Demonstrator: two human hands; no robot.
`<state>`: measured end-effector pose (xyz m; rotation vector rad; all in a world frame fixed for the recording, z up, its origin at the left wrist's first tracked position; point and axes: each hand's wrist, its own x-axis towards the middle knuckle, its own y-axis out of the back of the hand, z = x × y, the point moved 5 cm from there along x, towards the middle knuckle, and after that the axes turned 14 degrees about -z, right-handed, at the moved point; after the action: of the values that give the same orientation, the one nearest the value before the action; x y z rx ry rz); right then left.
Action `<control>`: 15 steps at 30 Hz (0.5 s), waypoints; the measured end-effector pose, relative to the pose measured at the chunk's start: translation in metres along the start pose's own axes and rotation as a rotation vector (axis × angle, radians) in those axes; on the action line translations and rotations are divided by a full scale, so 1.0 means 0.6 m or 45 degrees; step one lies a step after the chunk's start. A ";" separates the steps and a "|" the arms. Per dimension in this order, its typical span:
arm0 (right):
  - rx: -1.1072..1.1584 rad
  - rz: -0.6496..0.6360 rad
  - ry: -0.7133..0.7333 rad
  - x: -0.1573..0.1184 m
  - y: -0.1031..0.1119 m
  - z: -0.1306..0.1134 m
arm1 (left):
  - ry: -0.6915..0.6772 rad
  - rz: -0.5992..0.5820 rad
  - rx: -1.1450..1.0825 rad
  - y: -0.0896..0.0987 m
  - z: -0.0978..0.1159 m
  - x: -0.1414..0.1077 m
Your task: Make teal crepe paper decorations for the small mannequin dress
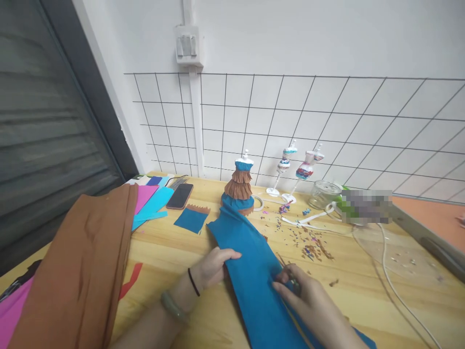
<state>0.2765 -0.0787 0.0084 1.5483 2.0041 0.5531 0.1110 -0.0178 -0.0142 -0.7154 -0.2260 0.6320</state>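
Note:
A long blue paper strip (250,261) runs from the dressed mannequin down to the near edge. My left hand (215,265) pinches its left edge, thumb on top and fingers underneath. At the strip's right edge my right hand (300,291) is closed on a small dark object, too hidden to name. The mannequin (238,186) wears a blue top, ruffled brown tiers and a blue lower layer. A blue square (191,219) and a brown fringed piece (203,209) lie to its left.
Brown sheets (80,261) cover the left side, near a phone (180,196). Two small mannequins (284,167) stand behind, beside a glass jar (324,195). Paper scraps (312,249) are scattered at right, and a white cable (390,278) crosses the table (156,295).

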 end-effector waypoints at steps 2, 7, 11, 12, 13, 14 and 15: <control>-0.038 -0.040 -0.016 0.009 -0.030 -0.010 | -0.012 -0.019 -0.053 0.000 0.007 -0.001; -0.026 -0.180 0.030 0.019 -0.068 -0.008 | -0.101 0.068 -0.216 0.018 0.035 -0.008; -0.056 -0.253 0.048 0.020 -0.076 -0.008 | -0.181 0.217 -0.291 0.041 0.059 -0.016; -0.060 -0.250 0.049 0.020 -0.074 -0.009 | -0.191 0.230 -0.312 0.044 0.064 -0.019; -0.056 -0.238 0.054 0.020 -0.072 -0.010 | -0.203 0.221 -0.334 0.045 0.069 -0.020; -0.044 -0.217 0.065 0.019 -0.068 -0.013 | -0.212 0.179 -0.359 0.044 0.074 -0.022; -0.028 -0.185 0.080 0.018 -0.062 -0.016 | -0.224 0.122 -0.382 0.040 0.079 -0.023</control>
<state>0.2409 -0.0778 -0.0089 1.3746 2.1299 0.5699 0.0700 0.0135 0.0049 -0.9643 -0.4576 0.7626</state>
